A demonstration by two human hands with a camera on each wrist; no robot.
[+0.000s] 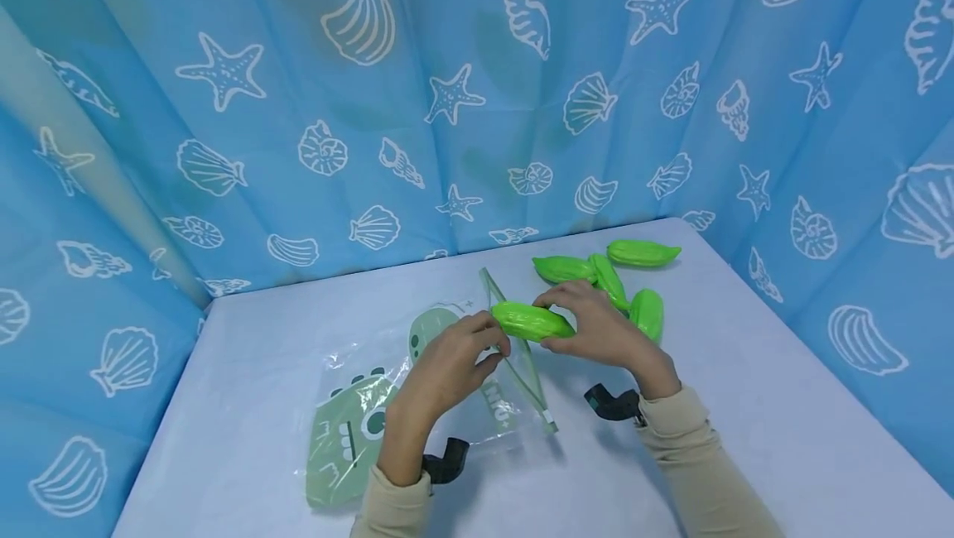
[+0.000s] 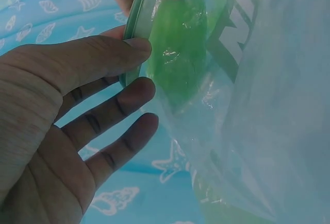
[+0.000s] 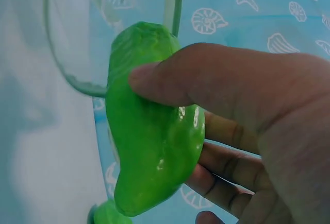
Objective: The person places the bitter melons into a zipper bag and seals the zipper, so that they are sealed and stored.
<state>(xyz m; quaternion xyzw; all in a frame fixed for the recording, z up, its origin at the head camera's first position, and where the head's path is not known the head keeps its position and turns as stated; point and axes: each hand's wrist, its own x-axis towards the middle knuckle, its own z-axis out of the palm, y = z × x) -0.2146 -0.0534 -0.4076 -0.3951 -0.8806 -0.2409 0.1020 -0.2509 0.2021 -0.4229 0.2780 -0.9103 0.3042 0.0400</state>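
- Nearest, two pale sleeves (image 1: 395,501) are seen, with a black mount (image 1: 447,462) at the left wrist and another at the right.
- By the left hand (image 1: 450,360), the green rim (image 2: 135,26) of the clear bag (image 1: 346,439) is pinched between thumb and forefinger; the other visible fingers are spread apart in the left wrist view.
- The bag is laid out under and beside the left hand, its mouth parted and turned toward the right hand (monster shapes are printed on the plastic).
- The pod (image 1: 531,320) is held at that mouth, between the hands; whether its tip is already inside cannot be told, though it is seen through the plastic from the left wrist.
- By the right hand (image 1: 596,327), the pod is clamped between thumb and curled fingers.
- The step in hand is judged to be bagging: one pod is being brought to the held-open mouth.
- For the next move, the rim would need to be kept parted, the pod pushed clear of it, and the right grip loosened.
- Beyond, four more pods (image 1: 647,314) are left loose on the white table (image 1: 753,405).
- Farthest, a shell-printed blue curtain (image 1: 455,149) is hung.
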